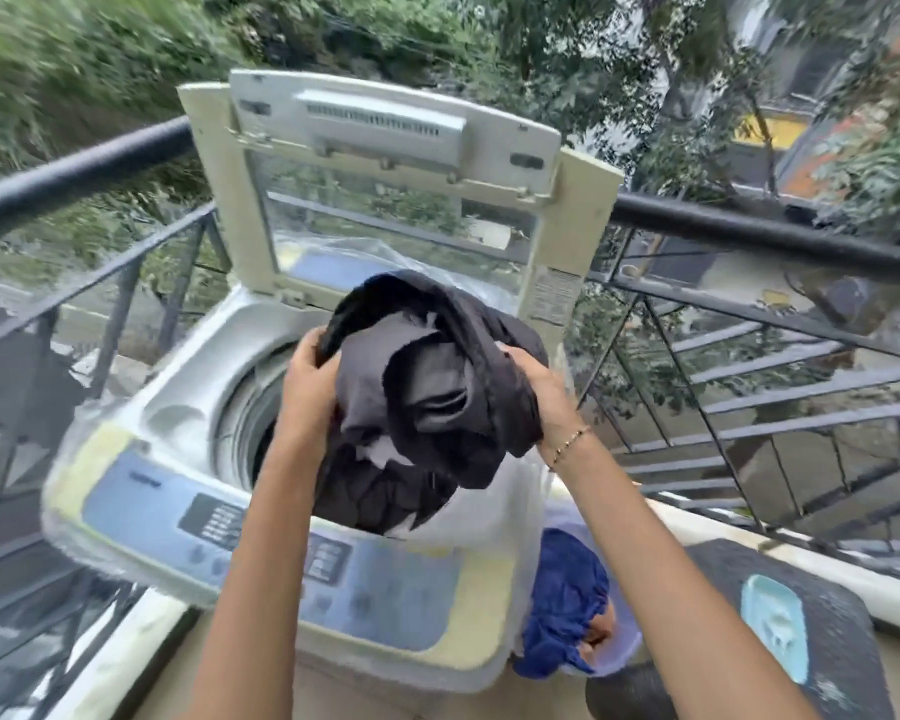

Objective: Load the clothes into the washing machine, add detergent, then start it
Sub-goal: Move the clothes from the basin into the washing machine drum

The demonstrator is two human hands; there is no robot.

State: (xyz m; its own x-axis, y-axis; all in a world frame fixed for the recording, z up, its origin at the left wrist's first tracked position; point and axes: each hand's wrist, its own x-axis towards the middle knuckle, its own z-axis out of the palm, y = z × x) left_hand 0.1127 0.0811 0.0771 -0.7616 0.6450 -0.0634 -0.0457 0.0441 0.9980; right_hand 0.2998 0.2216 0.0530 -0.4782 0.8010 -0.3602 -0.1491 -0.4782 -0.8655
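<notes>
A top-loading washing machine [178,423] stands in front of me, wrapped in clear plastic, its lid [385,148] raised upright. I hold a bundle of dark clothes [427,402] above the drum opening [245,423]. My left hand [307,387] grips the bundle's left side and my right hand [541,397], with a bead bracelet at the wrist, grips its right side. The bundle hides most of the drum. The blue control panel [178,522] runs along the near edge. I see no detergent.
A tub [614,652] with blue clothes [562,605] sits low at the machine's right. A dark stone slab [827,631] carries a light blue soap dish [775,621]. A black metal railing [749,231] runs behind the machine, trees beyond it.
</notes>
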